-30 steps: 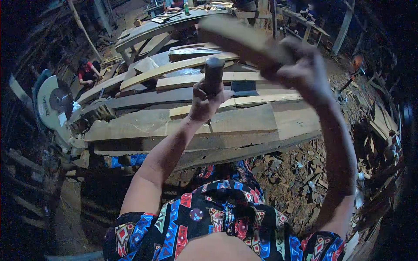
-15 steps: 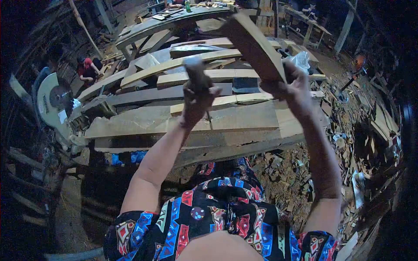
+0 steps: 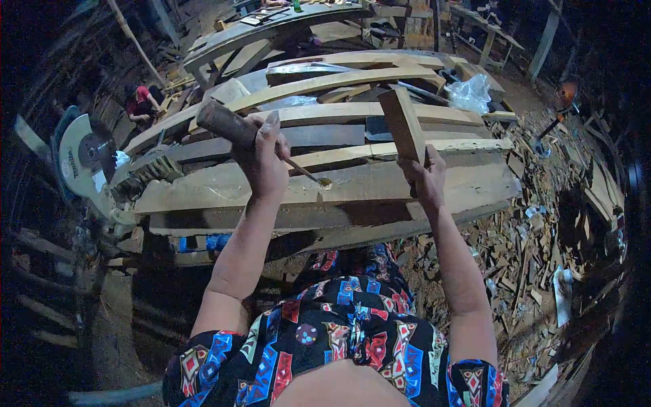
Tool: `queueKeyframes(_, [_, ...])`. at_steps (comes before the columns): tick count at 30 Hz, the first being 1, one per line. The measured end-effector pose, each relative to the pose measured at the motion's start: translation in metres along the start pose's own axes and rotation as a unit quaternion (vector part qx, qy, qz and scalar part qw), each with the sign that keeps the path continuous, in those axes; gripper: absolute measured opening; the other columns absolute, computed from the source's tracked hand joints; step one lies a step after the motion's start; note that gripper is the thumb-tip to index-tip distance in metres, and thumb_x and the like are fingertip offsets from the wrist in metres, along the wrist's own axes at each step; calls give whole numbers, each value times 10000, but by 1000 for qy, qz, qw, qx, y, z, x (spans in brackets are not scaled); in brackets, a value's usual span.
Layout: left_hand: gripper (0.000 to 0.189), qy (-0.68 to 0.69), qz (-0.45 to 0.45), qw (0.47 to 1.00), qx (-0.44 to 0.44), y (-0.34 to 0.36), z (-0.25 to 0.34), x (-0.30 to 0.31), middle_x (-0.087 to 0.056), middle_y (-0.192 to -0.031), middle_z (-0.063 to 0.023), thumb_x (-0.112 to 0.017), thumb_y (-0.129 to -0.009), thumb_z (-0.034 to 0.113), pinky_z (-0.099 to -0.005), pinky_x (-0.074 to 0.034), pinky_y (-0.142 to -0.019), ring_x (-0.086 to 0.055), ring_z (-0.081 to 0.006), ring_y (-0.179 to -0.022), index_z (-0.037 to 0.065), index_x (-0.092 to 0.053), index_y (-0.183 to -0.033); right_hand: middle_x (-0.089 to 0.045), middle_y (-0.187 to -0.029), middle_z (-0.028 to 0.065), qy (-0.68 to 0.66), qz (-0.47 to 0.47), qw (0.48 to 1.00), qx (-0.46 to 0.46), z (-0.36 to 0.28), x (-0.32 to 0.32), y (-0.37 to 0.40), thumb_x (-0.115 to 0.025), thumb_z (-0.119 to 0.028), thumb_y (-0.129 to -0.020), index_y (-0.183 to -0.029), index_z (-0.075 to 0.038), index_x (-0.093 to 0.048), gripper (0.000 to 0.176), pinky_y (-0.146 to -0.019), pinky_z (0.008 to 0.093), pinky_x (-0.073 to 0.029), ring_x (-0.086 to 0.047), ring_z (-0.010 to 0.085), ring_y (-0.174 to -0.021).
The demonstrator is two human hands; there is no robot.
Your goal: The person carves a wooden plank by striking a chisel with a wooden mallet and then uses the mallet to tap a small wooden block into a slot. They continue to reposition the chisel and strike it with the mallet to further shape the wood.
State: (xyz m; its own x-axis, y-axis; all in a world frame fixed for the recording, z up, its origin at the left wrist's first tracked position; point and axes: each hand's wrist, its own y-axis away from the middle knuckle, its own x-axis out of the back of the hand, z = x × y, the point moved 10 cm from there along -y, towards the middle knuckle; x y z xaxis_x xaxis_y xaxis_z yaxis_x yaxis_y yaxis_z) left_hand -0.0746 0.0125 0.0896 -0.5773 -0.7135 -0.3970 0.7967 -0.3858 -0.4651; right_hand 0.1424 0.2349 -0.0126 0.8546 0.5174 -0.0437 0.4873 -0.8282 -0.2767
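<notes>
Head view, notes from the fingers outward: the fingers (image 3: 272, 134) of the left hand (image 3: 266, 166) are wrapped tight around a handled tool (image 3: 220, 121), thumb side up, with the thick dark wooden grip sticking out up and to the left past the fist. A thin metal shank is seen running from the fist down and to the right, and its pale-smeared tip (image 3: 325, 182) is set on, or just above, the broad plank (image 3: 224, 193) at the front of the stack; contact cannot be told for certain. The right hand (image 3: 426, 180) is closed on the near end of a wooden block (image 3: 403, 122), fingers curled under and hidden. The block is held on the far side of that hand, its long axis pointing away from the person and leaning slightly left, its far end raised over the planks. The tool tip lies to the left of the block, the two near each other but apart, and the left hand is the one nearer the tip. The block is pale, squared and rough-sawn. A circular saw (image 3: 85, 156) is noted at far left, a plastic bag (image 3: 471, 91) beyond the block, and offcuts (image 3: 529, 251) on the ground at right.
</notes>
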Motion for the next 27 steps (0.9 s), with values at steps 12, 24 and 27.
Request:
queueKeyframes(12, [168,24,-75,997,-3,10,-18,-37,-411,-534,13,-619,-777,125,-220,-303,-372,-392,-85,-385,75,-458,-771,-522,-622,5,-61,9,997,-49,-3,5,7,-695,-136,-688,-840,-29,-538,244,-433,218,-350,-446,68,-488])
queueKeyframes(24, [211,10,-182,983,30,12,-39,-56,-429,-466,42,-667,-706,178,-188,-294,-377,-386,-34,-389,50,-502,-677,-599,-770,70,-97,-108,983,-112,12,1,-2,-689,-207,-680,-924,-22,-531,344,-573,239,-462,-589,136,-659])
queueKeyframes(27, [233,-64,-181,981,36,18,-34,-63,-460,-482,36,-697,-701,220,-195,-327,-380,-425,-38,-406,65,-530,-651,-589,-751,69,-43,-110,980,-162,10,-7,-5,-692,-230,-661,-891,-21,-536,348,-546,229,-448,-569,122,-625])
